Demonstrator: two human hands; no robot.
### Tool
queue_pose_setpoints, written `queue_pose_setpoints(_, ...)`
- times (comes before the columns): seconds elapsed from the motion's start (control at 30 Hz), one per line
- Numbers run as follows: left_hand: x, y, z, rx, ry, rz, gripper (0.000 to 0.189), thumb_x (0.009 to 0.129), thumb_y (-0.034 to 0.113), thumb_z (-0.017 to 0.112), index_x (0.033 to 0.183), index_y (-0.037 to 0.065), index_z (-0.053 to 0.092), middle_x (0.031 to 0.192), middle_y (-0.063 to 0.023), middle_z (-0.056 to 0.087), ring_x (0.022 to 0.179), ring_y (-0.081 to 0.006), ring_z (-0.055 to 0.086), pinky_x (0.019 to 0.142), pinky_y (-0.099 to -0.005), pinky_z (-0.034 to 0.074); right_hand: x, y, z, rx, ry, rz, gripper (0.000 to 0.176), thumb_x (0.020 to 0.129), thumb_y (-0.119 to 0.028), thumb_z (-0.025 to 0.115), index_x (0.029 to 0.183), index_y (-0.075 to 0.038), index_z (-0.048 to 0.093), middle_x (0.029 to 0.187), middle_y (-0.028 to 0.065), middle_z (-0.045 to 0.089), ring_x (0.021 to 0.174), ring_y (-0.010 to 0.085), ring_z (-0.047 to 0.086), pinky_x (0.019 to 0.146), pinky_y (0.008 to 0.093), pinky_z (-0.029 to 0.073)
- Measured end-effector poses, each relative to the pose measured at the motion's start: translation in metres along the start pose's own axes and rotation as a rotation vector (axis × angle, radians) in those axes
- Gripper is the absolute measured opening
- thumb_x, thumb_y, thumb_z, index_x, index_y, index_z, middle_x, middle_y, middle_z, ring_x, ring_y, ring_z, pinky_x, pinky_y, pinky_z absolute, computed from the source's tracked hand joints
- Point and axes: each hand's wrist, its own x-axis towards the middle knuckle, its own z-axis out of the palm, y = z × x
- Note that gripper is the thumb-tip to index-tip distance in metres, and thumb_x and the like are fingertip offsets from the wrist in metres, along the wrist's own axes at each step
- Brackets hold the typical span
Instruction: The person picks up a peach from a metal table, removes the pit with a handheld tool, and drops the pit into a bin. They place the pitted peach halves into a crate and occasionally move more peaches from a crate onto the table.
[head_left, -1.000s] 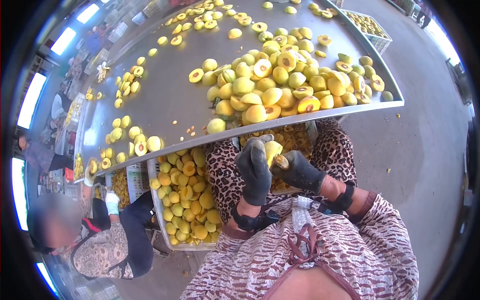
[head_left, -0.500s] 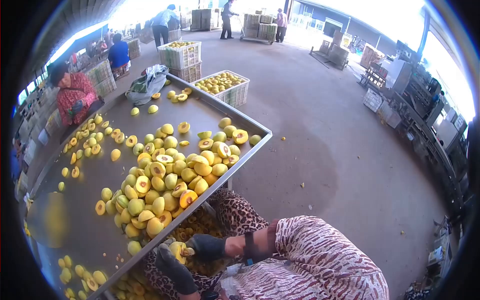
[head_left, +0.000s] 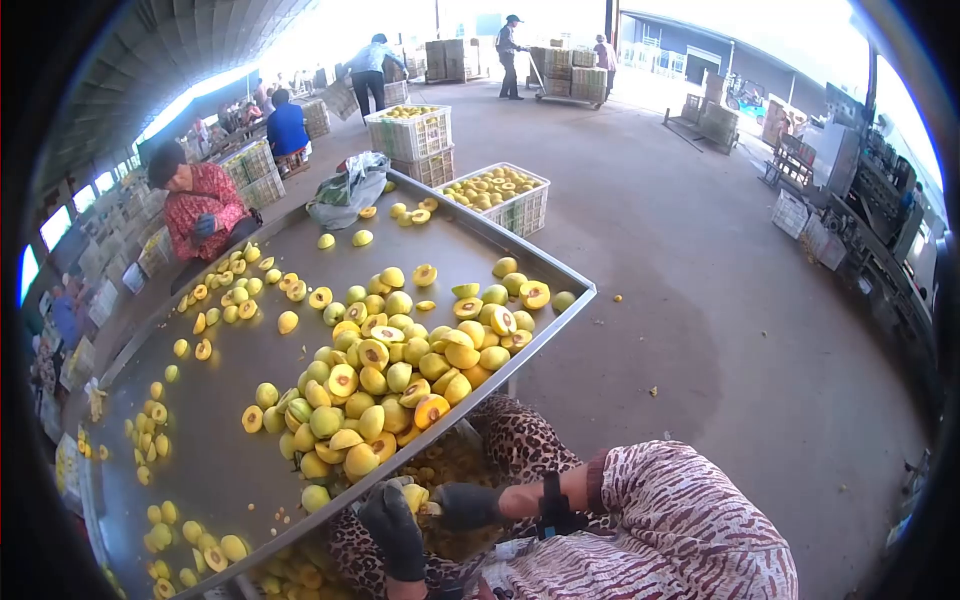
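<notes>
My left hand (head_left: 392, 522), in a dark glove, is closed around a yellow peach half (head_left: 416, 496) just below the table's near edge. My right hand (head_left: 468, 507), also gloved, is closed and meets the fruit from the right. Something small and pale shows at its fingertips, too small to name. Beneath both hands, cut fruit (head_left: 450, 465) fills a space between my knees, partly hidden. On the metal table (head_left: 240, 375) in front lies a large heap of halved peaches (head_left: 372, 380), many with brown pits showing.
A raised metal rim (head_left: 520, 368) runs along the table's near side. Crates of peaches (head_left: 497, 190) stand beyond its far corner, near a grey bag (head_left: 350, 190). A person in a red patterned top (head_left: 205, 210) sits across the table. Others work farther back.
The view has swung left, so the scene sits farther right and lower. My hands remain together at the peach half; the left hand is turned more upright.
</notes>
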Motion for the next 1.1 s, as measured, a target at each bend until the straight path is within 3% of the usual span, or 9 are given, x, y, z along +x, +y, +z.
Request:
queue_pose_setpoints(0.2,0.024,-0.006,-0.014,-0.201,-0.3,0.0,0.038,0.096,0.022,0.045,0.082,-0.005,0.068,0.077,-0.0166,0.068,0.072,-0.0291,0.064,0.073,-0.0393,0.05,0.004,0.001,0.019,0.162,-0.06,-0.097,0.02,0.08,-0.02,0.067,0.086,-0.001,0.064,0.07,0.0123,0.064,0.064,0.0176,0.061,0.06,0.034,0.049)
queue_pose_setpoints(0.3,0.027,-0.001,0.003,-0.313,0.144,-0.218,0.04,0.099,0.027,0.045,0.092,-0.007,0.064,0.086,-0.0159,0.066,0.074,-0.0244,0.062,0.072,-0.0351,0.051,0.01,-0.028,0.007,0.565,0.162,0.032,0.02,0.079,-0.018,0.065,0.089,0.0,0.067,0.072,0.0168,0.066,0.062,0.0242,0.063,0.061,0.0369,0.048)
queue_pose_setpoints(0.47,0.027,0.045,-0.009,-0.743,0.177,-0.44,0.034,0.098,0.024,0.047,0.087,-0.004,0.061,0.085,-0.0127,0.064,0.074,-0.0209,0.061,0.071,-0.0324,0.052,0.027,-0.015,0.029,0.627,0.188,-0.162,0.023,0.086,-0.02,0.065,0.1,-0.002,0.066,0.082,0.0129,0.068,0.073,0.0189,0.064,0.071,0.035,0.051)
queue_pose_setpoints(0.7,0.033,0.056,-0.012,-0.285,0.236,-0.016,0.02,0.09,0.012,0.053,0.079,-0.003,0.058,0.078,-0.0107,0.06,0.071,-0.022,0.057,0.068,-0.0341,0.047,0.011,-0.038,0.011,0.693,0.17,-0.291,0.026,0.085,-0.013,0.066,0.109,-0.003,0.063,0.098,0.0073,0.068,0.088,0.012,0.061,0.081,0.0321,0.051)
queue_pose_setpoints(0.87,0.031,0.075,-0.016,-0.092,0.189,-0.067,0.019,0.09,0.01,0.052,0.08,-0.004,0.059,0.076,-0.0119,0.061,0.068,-0.0221,0.058,0.066,-0.0343,0.047,0.001,-0.036,-0.012,0.95,-0.449,0.049,0.026,0.085,-0.011,0.066,0.109,-0.004,0.061,0.097,0.0032,0.066,0.09,0.0077,0.058,0.078,0.0267,0.05)
queue_pose_setpoints(0.97,0.034,0.074,-0.014,-0.012,0.27,0.147,0.026,0.095,0.018,0.052,0.083,-0.004,0.06,0.075,-0.0118,0.064,0.066,-0.0191,0.06,0.059,-0.0319,0.048,-0.005,-0.038,0.004,0.791,-0.2,-0.174,0.029,0.086,-0.009,0.064,0.115,-0.005,0.059,0.102,0.0038,0.065,0.095,0.0103,0.059,0.081,0.0266,0.049)
queue_pose_setpoints(1.03,0.031,0.093,-0.023,-0.736,0.128,-0.523,0.037,0.1,0.03,0.048,0.085,-0.002,0.061,0.079,-0.0112,0.066,0.062,-0.0149,0.06,0.052,-0.0256,0.047,-0.004,-0.058,-0.006,1.254,-0.021,-0.243,0.031,0.086,-0.007,0.063,0.116,-0.004,0.058,0.102,0.0035,0.064,0.096,0.0119,0.059,0.082,0.0269,0.049)
queue_pose_setpoints(1.07,0.029,0.086,-0.023,-0.772,0.088,-0.531,0.046,0.101,0.038,0.044,0.087,-0.001,0.062,0.082,-0.0111,0.067,0.058,-0.0125,0.059,0.048,-0.0211,0.045,0.002,-0.058,0.007,1.661,-0.028,-0.241,0.031,0.086,-0.005,0.063,0.116,-0.004,0.057,0.1,0.0031,0.064,0.095,0.0125,0.058,0.082,0.0272,0.049)
queue_pose_setpoints(1.1,0.026,0.069,-0.016,-0.781,0.127,-0.455,0.043,0.099,0.033,0.049,0.086,-0.005,0.066,0.079,-0.0106,0.068,0.066,-0.0169,0.062,0.063,-0.0301,0.052,-0.005,-0.063,-0.008,1.289,-0.089,-0.175,0.034,0.085,-0.003,0.064,0.118,-0.004,0.056,0.103,0.0034,0.063,0.098,0.0121,0.057,0.084,0.0272,0.048)
